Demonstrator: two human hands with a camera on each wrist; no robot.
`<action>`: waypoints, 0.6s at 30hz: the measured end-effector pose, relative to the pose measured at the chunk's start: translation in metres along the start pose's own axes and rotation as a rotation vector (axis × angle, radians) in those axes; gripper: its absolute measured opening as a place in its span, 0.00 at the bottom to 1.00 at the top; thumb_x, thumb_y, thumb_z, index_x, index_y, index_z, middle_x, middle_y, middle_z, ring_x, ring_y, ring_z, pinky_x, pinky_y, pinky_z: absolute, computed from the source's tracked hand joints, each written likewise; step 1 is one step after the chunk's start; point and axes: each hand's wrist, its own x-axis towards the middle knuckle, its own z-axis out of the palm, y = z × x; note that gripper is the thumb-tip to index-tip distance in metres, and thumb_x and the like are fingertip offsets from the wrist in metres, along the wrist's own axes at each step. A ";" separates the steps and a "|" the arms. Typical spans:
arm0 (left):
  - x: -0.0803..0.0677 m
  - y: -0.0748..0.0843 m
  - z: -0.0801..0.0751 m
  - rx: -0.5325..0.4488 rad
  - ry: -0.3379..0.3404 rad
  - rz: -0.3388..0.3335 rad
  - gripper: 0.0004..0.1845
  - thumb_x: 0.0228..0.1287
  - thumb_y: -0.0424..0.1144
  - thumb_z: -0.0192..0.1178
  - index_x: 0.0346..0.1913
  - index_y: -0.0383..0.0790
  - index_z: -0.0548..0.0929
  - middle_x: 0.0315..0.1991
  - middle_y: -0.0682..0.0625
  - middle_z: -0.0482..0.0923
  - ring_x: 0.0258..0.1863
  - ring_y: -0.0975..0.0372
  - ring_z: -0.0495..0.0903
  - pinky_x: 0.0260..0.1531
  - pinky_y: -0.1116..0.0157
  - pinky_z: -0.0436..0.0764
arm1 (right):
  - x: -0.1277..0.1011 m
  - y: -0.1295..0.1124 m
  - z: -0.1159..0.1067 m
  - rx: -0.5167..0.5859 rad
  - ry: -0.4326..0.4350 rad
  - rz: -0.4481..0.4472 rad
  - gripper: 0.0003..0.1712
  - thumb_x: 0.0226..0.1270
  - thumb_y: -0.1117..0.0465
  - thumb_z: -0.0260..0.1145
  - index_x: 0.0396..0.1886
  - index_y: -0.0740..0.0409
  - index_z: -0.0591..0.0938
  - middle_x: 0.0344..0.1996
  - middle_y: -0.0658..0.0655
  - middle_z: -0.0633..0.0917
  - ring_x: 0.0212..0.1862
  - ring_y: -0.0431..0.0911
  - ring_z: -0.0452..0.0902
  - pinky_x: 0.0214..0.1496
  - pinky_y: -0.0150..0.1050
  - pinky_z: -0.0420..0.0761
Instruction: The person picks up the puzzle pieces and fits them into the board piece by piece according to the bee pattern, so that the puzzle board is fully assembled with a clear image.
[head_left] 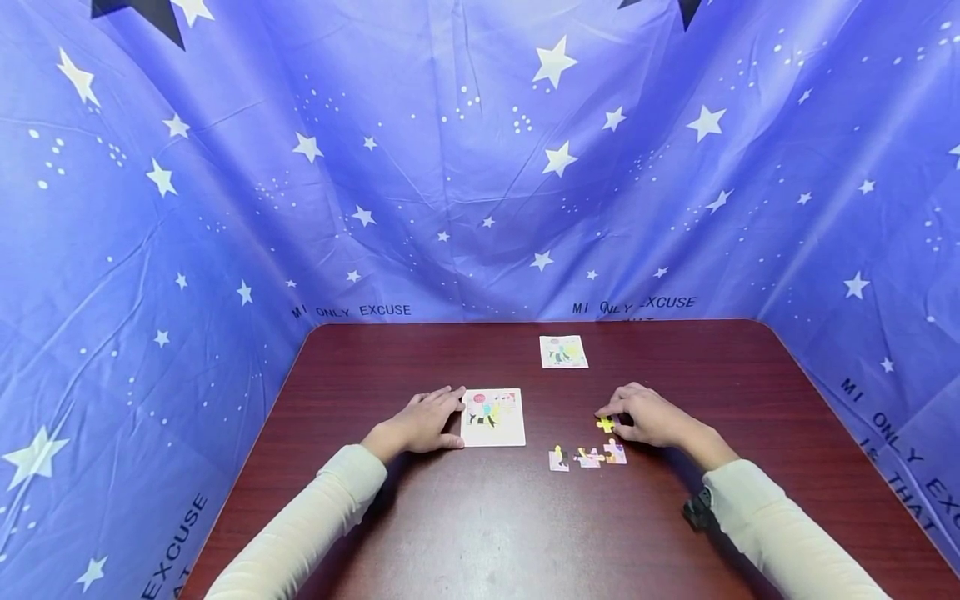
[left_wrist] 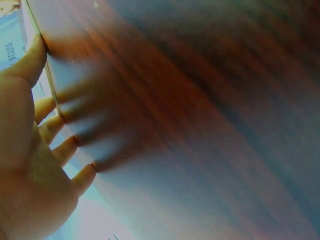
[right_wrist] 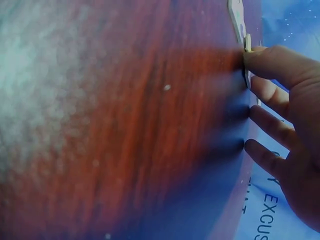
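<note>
Right now my left hand (head_left: pixel 423 423) lies flat on the dark red desk (head_left: pixel 480 517), fingers (left_wrist: pixel 65 150) straight and loosely spread, their tips touching the left edge of the white puzzle board (head_left: pixel 492 417), which sits near the middle of the desk. My right hand (head_left: pixel 651 417) is further right, its fingers (right_wrist: pixel 272 62) curled over and pinching a small yellow puzzle piece (head_left: pixel 605 425) that rests on the desk. Just nearer to me than that piece, three loose pieces (head_left: pixel 588 457) lie in a short row, close together. At the far side of the desk lies a small picture card (head_left: pixel 563 352), well apart from both hands. Blue star-printed cloth (head_left: pixel 480 167) hangs behind and to both sides.
</note>
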 end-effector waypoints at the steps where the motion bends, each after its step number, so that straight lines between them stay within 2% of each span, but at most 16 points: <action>1: 0.000 0.000 0.000 0.000 0.001 0.000 0.36 0.65 0.61 0.64 0.68 0.43 0.73 0.81 0.44 0.57 0.80 0.47 0.58 0.71 0.41 0.64 | 0.000 0.000 0.001 -0.001 0.008 -0.009 0.17 0.55 0.67 0.71 0.46 0.50 0.91 0.33 0.47 0.85 0.40 0.45 0.77 0.44 0.44 0.77; 10: 0.000 0.001 0.000 -0.006 -0.004 0.005 0.35 0.66 0.61 0.64 0.67 0.43 0.73 0.81 0.44 0.57 0.80 0.47 0.58 0.71 0.41 0.64 | 0.008 -0.001 0.002 0.002 0.044 -0.021 0.18 0.53 0.67 0.71 0.45 0.50 0.91 0.31 0.46 0.85 0.41 0.45 0.77 0.44 0.45 0.78; 18: 0.000 0.000 0.000 -0.005 0.002 0.005 0.35 0.66 0.61 0.64 0.68 0.43 0.73 0.81 0.45 0.57 0.80 0.47 0.58 0.71 0.41 0.64 | 0.023 -0.003 -0.004 -0.005 0.031 -0.004 0.17 0.55 0.65 0.71 0.46 0.49 0.91 0.33 0.47 0.85 0.43 0.46 0.78 0.45 0.46 0.79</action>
